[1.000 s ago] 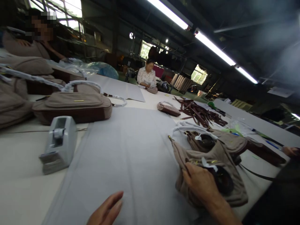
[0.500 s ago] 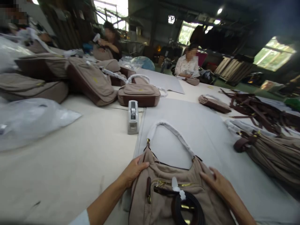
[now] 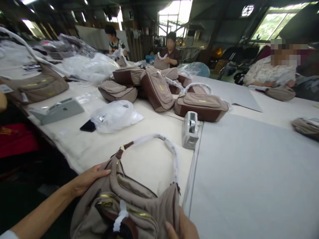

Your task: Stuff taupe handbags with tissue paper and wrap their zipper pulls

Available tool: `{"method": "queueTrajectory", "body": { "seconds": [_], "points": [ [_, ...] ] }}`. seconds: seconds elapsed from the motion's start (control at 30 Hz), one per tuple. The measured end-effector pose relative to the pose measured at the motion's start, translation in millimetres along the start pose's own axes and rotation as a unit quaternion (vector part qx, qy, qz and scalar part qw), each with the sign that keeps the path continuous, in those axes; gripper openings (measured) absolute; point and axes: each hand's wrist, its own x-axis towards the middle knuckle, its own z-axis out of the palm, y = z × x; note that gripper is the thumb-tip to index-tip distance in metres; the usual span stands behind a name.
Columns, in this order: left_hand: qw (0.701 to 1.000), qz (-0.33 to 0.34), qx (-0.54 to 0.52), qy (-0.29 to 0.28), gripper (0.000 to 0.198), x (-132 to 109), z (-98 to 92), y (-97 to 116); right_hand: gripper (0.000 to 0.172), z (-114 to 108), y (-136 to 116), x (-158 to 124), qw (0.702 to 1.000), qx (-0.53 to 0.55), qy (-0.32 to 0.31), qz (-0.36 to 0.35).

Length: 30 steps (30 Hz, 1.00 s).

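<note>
A taupe fabric handbag (image 3: 139, 186) is between my two hands at the bottom of the head view. Its handle (image 3: 171, 149) stands up in an arc, wrapped in white, with dark brown ends and a gold ring. My left hand (image 3: 91, 177) grips the bag's upper left side, thumb on the front. On the lower right edge, my right hand (image 3: 184, 225) is closed round the fabric, partly cut off by the frame. A coiled dark strap (image 3: 129, 229) tied with a white strip lies over the front zip pocket.
A grey tape dispenser (image 3: 190, 131) stands beyond the handbag, and another dispenser (image 3: 62, 109) is at left. Several taupe and brown bags (image 3: 159, 89) are piled behind. Clear plastic (image 3: 117, 116) lies nearby. Grey sheets (image 3: 249, 166) cover the right. Several people sit around the table.
My hands have carried the handbag to the left, off the grey sheet and over the pale tabletop. It is now tilted, and the view has swung left. My right hand now grips the bag's edge.
</note>
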Motion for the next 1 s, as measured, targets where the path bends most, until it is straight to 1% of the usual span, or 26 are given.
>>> {"method": "queueTrajectory", "body": {
  "seconds": [0.03,0.07,0.1,0.17,0.2,0.27,0.3,0.33,0.37,0.4,0.43,0.47,0.5,0.53,0.57,0.63,0.7,0.73,0.77,0.8,0.87,0.9,0.93,1.0],
  "points": [
    [0.999,0.016,0.007,0.029,0.063,-1,-10.7,3,0.038,4,-12,14,0.999,0.003,-0.021,-0.03],
    [0.998,0.037,0.021,0.05,0.061,0,-17.3,7,0.039,5,-22,31,0.998,0.001,-0.04,-0.049],
    [0.995,0.061,0.048,0.063,0.059,4,-20.4,14,0.039,3,-30,48,0.998,-0.008,-0.044,-0.043],
    [0.981,0.128,0.125,0.079,0.056,20,-19.0,35,0.036,-5,-41,83,0.996,-0.049,-0.069,0.0],
    [0.965,0.163,0.185,0.083,0.055,31,-16.2,47,0.034,-10,-43,99,0.994,-0.069,-0.08,0.02],
    [0.953,0.191,0.214,0.1,0.053,54,-9.5,71,0.032,-21,-46,122,0.986,-0.129,-0.092,0.05],
    [0.945,0.205,0.228,0.11,0.052,66,-6.2,82,0.034,-26,-48,129,0.98,-0.176,-0.077,0.059],
    [0.938,0.218,0.241,0.121,0.049,76,-3.1,91,0.038,-30,-50,133,0.969,-0.235,-0.043,0.058],
    [0.928,0.232,0.26,0.133,0.045,86,-0.3,98,0.042,-33,-54,135,0.955,-0.295,0.007,0.041],
    [0.916,0.244,0.282,0.147,0.04,93,2.2,103,0.045,-34,-59,134,0.937,-0.346,0.057,0.002],
    [0.904,0.253,0.304,0.162,0.035,100,4.3,105,0.046,-32,-65,133,0.919,-0.378,0.094,-0.06],
    [0.891,0.261,0.327,0.178,0.031,105,6.0,105,0.047,-27,-71,132,0.905,-0.389,0.104,-0.134],
    [0.878,0.268,0.347,0.193,0.028,108,7.2,104,0.046,-20,-77,132,0.896,-0.383,0.087,-0.21],
    [0.866,0.274,0.364,0.207,0.026,110,7.9,103,0.044,-12,-84,133,0.888,-0.367,0.047,-0.271],
    [0.854,0.28,0.379,0.22,0.026,111,8.1,100,0.042,-4,-90,135,0.884,-0.351,-0.004,-0.31],
    [0.831,0.294,0.402,0.248,0.029,108,6.7,97,0.03,9,-100,144,0.879,-0.331,-0.098,-0.33],
    [0.807,0.311,0.415,0.282,0.032,99,3.8,95,0.017,12,-108,158,0.874,-0.316,-0.163,-0.333],
    [0.795,0.321,0.419,0.299,0.033,93,2.4,94,0.014,9,-110,166,0.872,-0.306,-0.179,-0.339],
    [0.782,0.333,0.421,0.316,0.032,86,1.5,93,0.013,3,-111,175,0.871,-0.295,-0.18,-0.348],
    [0.77,0.346,0.424,0.328,0.031,78,1.5,91,0.013,-4,-112,185,0.873,-0.287,-0.168,-0.357],
    [0.75,0.37,0.433,0.338,0.027,63,5.8,87,0.016,-18,-110,209,0.877,-0.293,-0.124,-0.361],
    [0.739,0.384,0.446,0.327,0.025,57,10.8,85,0.018,-24,-108,222,0.876,-0.309,-0.102,-0.356],
    [0.728,0.399,0.468,0.303,0.023,52,17.6,82,0.02,-29,-105,235,0.873,-0.331,-0.087,-0.346],
    [0.701,0.421,0.532,0.22,0.02,51,36.2,78,0.021,-31,-96,259,0.863,-0.381,-0.081,-0.322]
  ]
}}
